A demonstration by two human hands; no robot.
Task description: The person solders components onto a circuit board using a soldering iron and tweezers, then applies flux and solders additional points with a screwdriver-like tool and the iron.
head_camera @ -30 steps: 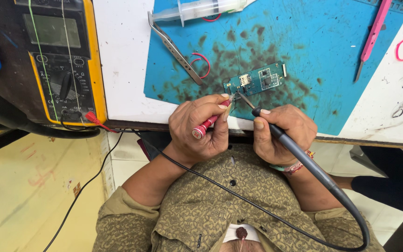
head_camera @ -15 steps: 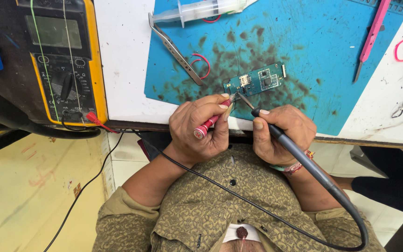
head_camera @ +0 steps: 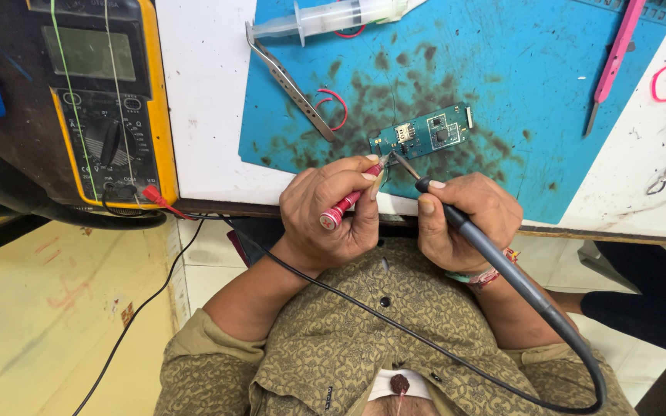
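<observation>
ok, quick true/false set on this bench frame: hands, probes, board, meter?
1. The left hand holds a red metal probe at the small green circuit board. True.
2. The right hand is empty. False: its grip is closed on a black probe with a thick grey cable.
3. The circuit board lies on a stained blue work mat. True.
4. The yellow-cased multimeter sits right of the mat. False: it is off to the left.
5. The steel tweezers are held in a hand. False: they lie loose on the mat's left edge, below a clear plastic syringe.
</observation>
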